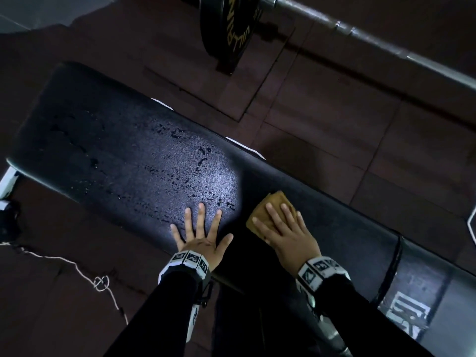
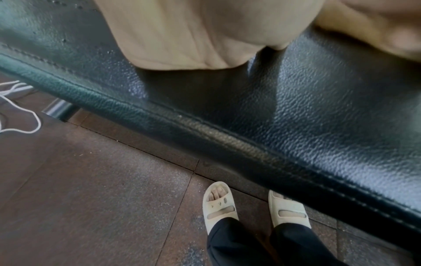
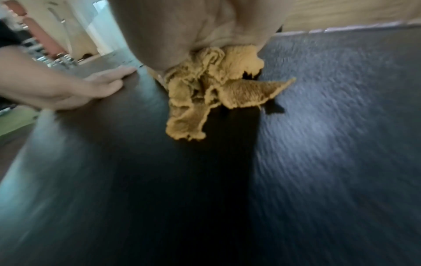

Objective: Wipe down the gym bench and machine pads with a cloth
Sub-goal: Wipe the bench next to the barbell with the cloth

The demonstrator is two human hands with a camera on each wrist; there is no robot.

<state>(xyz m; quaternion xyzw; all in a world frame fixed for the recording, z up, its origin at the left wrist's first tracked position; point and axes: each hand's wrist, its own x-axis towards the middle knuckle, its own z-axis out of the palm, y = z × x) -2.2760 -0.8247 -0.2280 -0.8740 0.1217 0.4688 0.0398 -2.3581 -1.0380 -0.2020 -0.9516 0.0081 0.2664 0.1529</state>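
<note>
Right hand (image 1: 286,235) flat, fingers straight, pressing a tan cloth (image 1: 270,210) onto the black padded worktop (image 1: 116,140); nothing pinched, just palm-down pressure. Cloth is bunched and frilled under the palm in the right wrist view, 1 loose corner sticking out. Left hand (image 1: 201,235) is splayed, fingers straight, flat on the pad just beside the cloth, holding nothing, looks like bracing.

Cloth sits near the front edge, about mid-length. Water droplets (image 1: 180,173) spread over the pad to the left of both hands; area around the cloth looks dark and droplet-free, hard to say if dry. Second pad section (image 1: 425,284) off to the right past a seam.

Step in hand: wiping the bench top, probably early to mid, wet stretch not yet covered. To do it well: flatten the cloth so more of it contacts, keep even pressure, run long overlapping strokes toward the droplets, lift the left hand out of the path, catch the stitched front edge (image 2: 205,129) too.

Farther out: weight plate (image 1: 229,29) on a barbell (image 1: 360,34), tiled floor (image 1: 334,124), white cord (image 1: 77,266), person's sandals (image 2: 218,207)
</note>
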